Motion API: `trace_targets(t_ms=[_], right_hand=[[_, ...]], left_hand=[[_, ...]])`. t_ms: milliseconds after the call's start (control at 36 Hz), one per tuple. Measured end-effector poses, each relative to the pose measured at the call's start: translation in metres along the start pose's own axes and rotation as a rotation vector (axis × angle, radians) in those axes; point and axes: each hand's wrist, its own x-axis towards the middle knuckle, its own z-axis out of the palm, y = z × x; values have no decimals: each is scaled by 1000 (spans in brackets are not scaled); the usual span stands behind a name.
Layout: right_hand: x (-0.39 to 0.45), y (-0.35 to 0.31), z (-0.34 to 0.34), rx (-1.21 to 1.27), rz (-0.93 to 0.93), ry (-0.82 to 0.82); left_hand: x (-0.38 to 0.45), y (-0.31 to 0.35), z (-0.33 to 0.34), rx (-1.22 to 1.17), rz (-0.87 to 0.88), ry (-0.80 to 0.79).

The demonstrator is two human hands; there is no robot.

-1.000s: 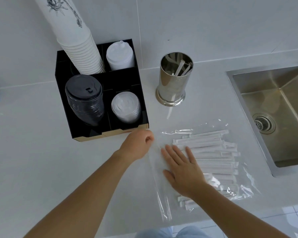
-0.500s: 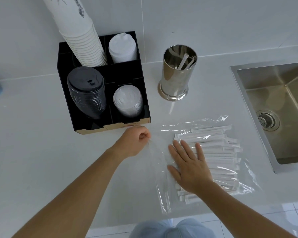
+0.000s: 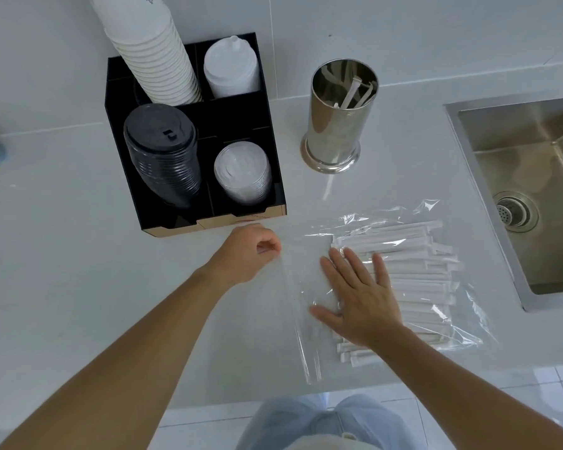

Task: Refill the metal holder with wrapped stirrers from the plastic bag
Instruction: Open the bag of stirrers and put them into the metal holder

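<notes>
A clear plastic bag (image 3: pixel 309 345) lies flat on the white counter, holding a pile of white wrapped stirrers (image 3: pixel 420 271). My left hand (image 3: pixel 246 253) pinches the bag's open left edge between thumb and fingers. My right hand (image 3: pixel 359 297) lies flat with spread fingers on the bag, over the left ends of the stirrers. The shiny metal holder (image 3: pixel 337 125) stands upright behind the bag, with a few wrapped stirrers leaning inside it.
A black organizer (image 3: pixel 189 222) with stacked paper cups and lids sits at the left, close to my left hand. A steel sink (image 3: pixel 533 164) is sunk into the counter at the right. The counter's front edge runs just below the bag.
My right hand has slid a little further right over the stirrers. The left hand keeps its pinch on the bag's edge.
</notes>
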Motion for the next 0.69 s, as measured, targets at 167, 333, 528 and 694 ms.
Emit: trace_targets(t_ms=[167,333,528,694], right_hand=[[0,0,2,0,7,1],[0,0,2,-11,11,8],[-1,0,1,-26,19,-1],[-1,0,3,-24,20,21]], left_hand=[[-5,0,-2,-11,-28,8],[-4,15,10,-68,-211,55],[2,37,27,5,-316,138],[-1,48,33,19,-310,85]])
